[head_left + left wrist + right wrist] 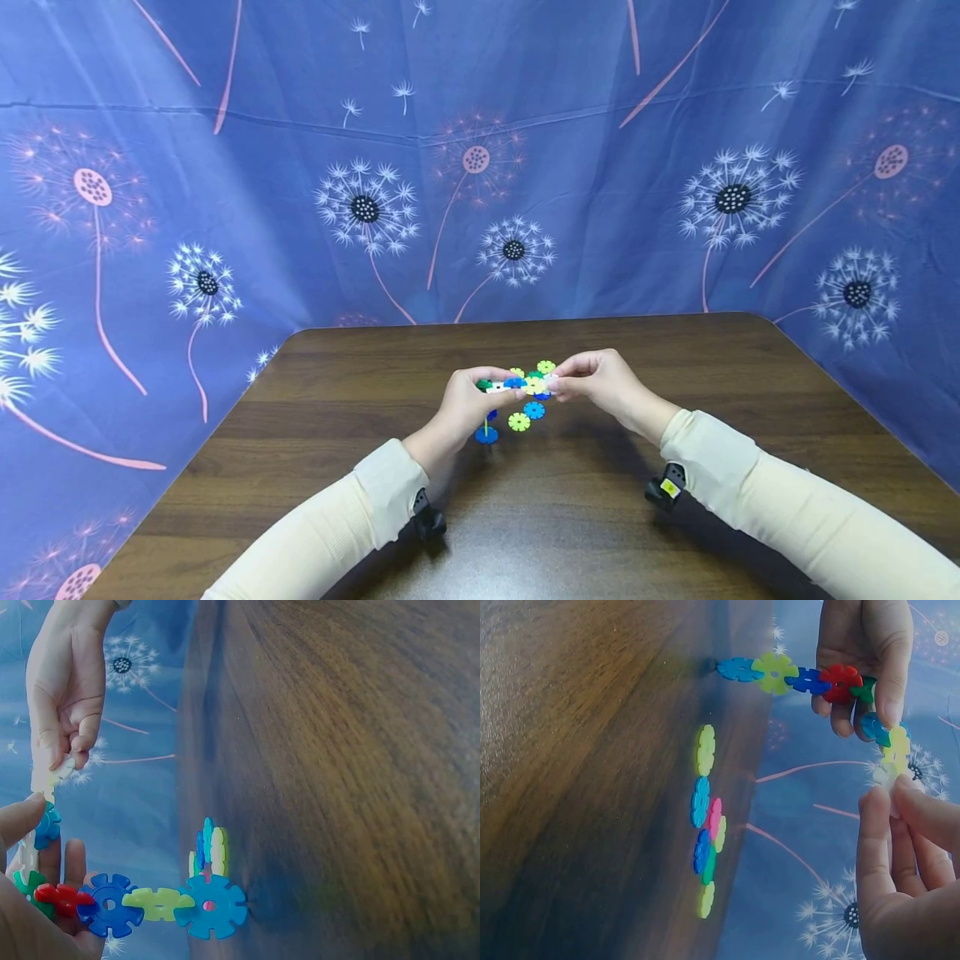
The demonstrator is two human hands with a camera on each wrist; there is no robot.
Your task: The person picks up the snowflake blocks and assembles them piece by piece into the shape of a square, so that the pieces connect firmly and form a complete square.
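My left hand (467, 406) grips a chain of slotted, flower-shaped plastic discs held over the table. From its palm the chain hangs down through a green disc (30, 891), a red disc (64, 898), a dark blue disc (110, 905) and a yellow-green disc (158, 903) to a light blue disc (211, 907). Toward the other hand run another blue disc (48, 825) and a pale yellow disc (896, 748). With thumb and index finger, my right hand (606, 385) pinches a whitish disc (886, 778) right at the pale yellow one's edge.
Several loose discs lie on the brown wooden table (300, 467) beneath the hands, among them a yellow-green disc (706, 750), a light blue disc (700, 802) and a pink disc (715, 818). A blue dandelion-print cloth (585, 167) hangs behind the table.
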